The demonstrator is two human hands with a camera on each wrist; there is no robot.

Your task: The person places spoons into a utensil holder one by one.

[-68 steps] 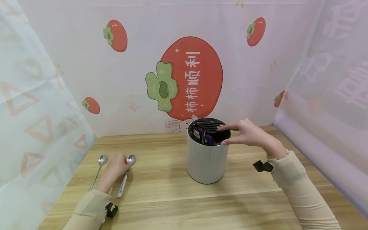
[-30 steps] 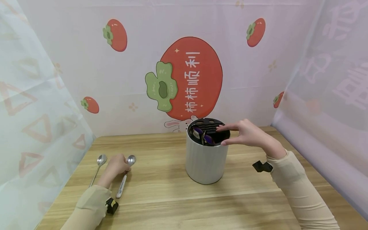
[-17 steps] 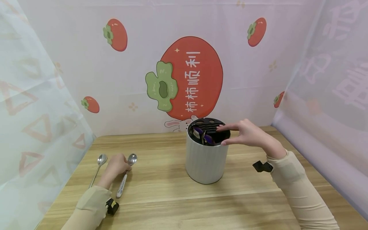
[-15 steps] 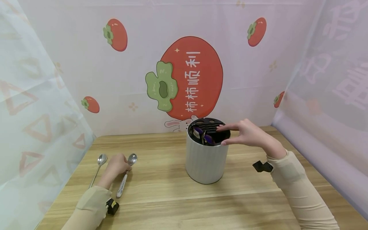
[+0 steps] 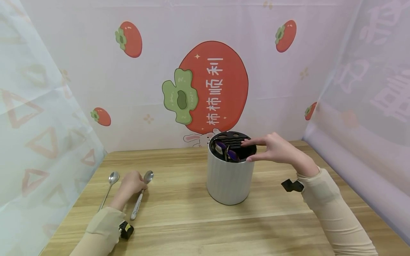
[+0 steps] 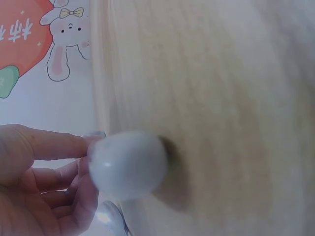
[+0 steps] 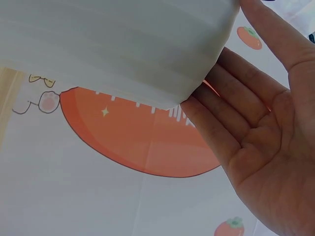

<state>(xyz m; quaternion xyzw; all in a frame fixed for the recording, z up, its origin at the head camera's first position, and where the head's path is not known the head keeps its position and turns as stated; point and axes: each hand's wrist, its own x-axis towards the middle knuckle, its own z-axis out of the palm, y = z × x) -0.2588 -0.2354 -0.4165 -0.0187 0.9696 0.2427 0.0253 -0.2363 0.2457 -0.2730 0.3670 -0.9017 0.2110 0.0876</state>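
Over pale wood, the left hand pinches a spoon; the right hand, spread wide, touches a canister.

The wooden table carries a spoon and canister.

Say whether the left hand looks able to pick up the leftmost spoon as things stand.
Probably not without letting go first: the left hand pinches the other spoon, though nothing covers the leftmost spoon's bowl, close by.

This is a makeshift booth: printed sheets screen a wood-grain table.
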